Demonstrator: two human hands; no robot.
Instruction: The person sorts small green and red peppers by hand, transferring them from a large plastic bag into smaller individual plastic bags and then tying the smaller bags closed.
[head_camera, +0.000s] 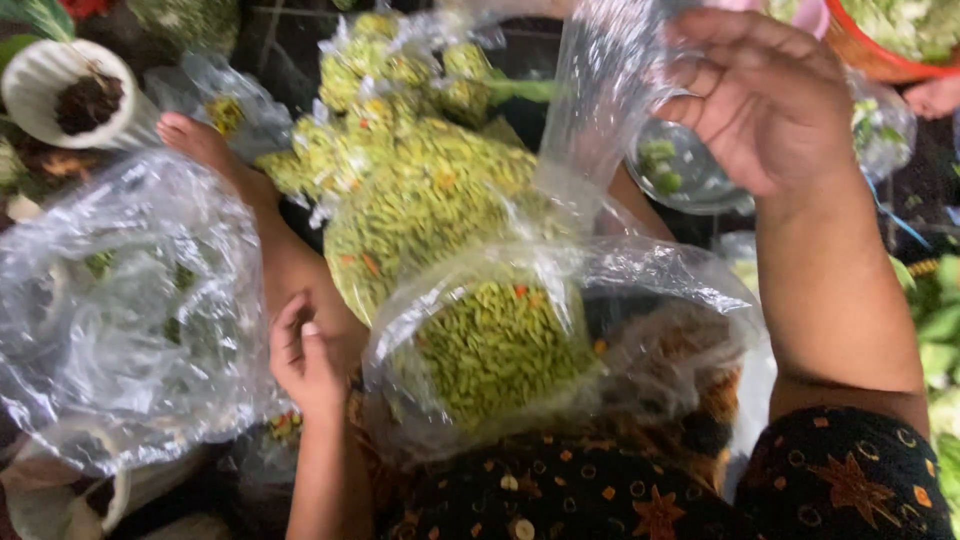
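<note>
— While the right hand (765, 100) lifts the mouth of the clear plastic bag (560, 330) by its upper edge, fingers pinched on the film, where do the contents sit?

— The green-yellow flower buds (495, 345) lie bunched in the bag's bottom, resting on the lap (560, 495) just beside the left hand (305, 355), whose fingers are curled loosely and grasp nothing I can see.

— How to handle it well?

— I'd judge: keep the film taut and raised so the buds settle low, and steady the bag's base.

— What is unclear?

— The crumpled bag (120, 300) at left hides its contents. The heap of filled bags (420, 170) beyond blurs together, and the metal bowl (680, 170) is veiled by film.
</note>
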